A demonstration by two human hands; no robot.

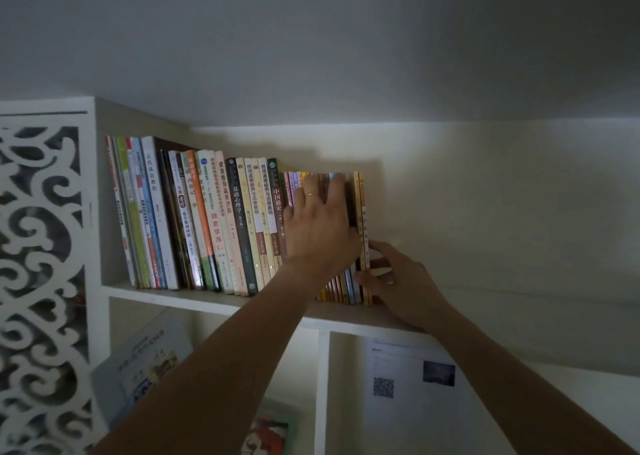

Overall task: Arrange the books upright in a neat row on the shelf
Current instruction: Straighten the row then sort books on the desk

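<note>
Books (pixel 239 222) fill the upper shelf (pixel 214 304) in one row, spines facing out, long axes near vertical with the taller ones at the left end tilting a little. The thin orange book (pixel 363 219) closes the row on the right, upright. It stands between the two hands: the left hand (pixel 320 226) lies flat against the thin spines just left of it, fingers straight and pointing up, while the right hand (pixel 391 274) is nearer, thumb and fingers curled about its lower edge. From the right hand the row runs off leftward, so I'd judge the coming push goes that way. A carved white panel (pixel 41 281) flanks the shelf.
</note>
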